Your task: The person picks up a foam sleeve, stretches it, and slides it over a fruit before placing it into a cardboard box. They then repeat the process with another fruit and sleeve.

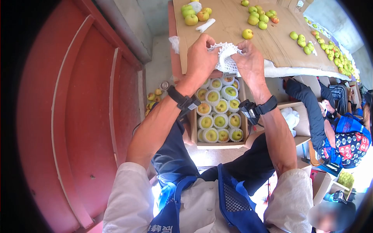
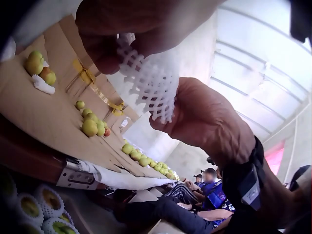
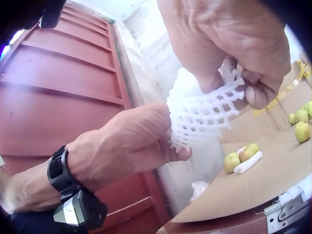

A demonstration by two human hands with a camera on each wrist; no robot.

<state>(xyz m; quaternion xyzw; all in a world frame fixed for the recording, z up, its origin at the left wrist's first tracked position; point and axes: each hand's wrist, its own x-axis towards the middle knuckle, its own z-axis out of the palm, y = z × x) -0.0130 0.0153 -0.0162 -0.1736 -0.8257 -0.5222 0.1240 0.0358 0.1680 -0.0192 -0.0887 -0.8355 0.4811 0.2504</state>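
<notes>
Both hands stretch a white foam net (image 1: 226, 58) between them above the near edge of the cardboard-covered table. My left hand (image 1: 202, 56) pinches its left side, and my right hand (image 1: 250, 62) pinches the other side. In the left wrist view the net (image 2: 153, 87) hangs partly spread, its mesh open. The right wrist view shows the left hand (image 3: 126, 141) with its fingertips at the net's lower edge (image 3: 200, 117). Below the hands sits a box of apples (image 1: 220, 105) in foam nets. Whether anything lies inside the held net cannot be told.
The cardboard tabletop (image 1: 225, 31) bears loose apples (image 1: 258, 15) in groups and a rolled net (image 1: 206, 25). A red door (image 1: 77, 116) stands at the left. At the right, a seated person (image 1: 342, 136) is beside an open carton (image 1: 301, 126).
</notes>
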